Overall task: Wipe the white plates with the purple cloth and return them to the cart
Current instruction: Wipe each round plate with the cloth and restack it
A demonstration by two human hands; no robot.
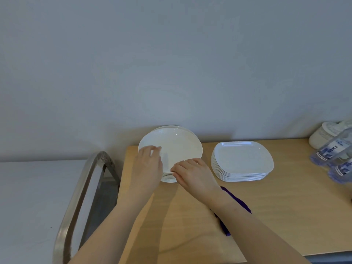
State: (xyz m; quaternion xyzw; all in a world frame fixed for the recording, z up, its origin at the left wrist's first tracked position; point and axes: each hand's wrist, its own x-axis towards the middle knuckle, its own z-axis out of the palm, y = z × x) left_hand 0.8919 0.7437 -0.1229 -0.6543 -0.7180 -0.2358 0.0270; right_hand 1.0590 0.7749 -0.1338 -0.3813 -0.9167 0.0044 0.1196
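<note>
A stack of round white plates (177, 145) stands at the back left of the wooden table (276, 216). My left hand (147, 164) grips the left rim of the top round plate, fingers curled over its edge. My right hand (192, 173) pinches that plate's near rim. To the right stands a stack of white rounded-square plates (242, 157). The purple cloth (238, 201) lies on the table, mostly hidden under my right forearm.
A metal cart handle (80, 197) curves up at the left of the table, beside a white surface (28, 197). Plastic water bottles (331, 155) and a white lidded jar (323, 134) sit at the far right, against the wall.
</note>
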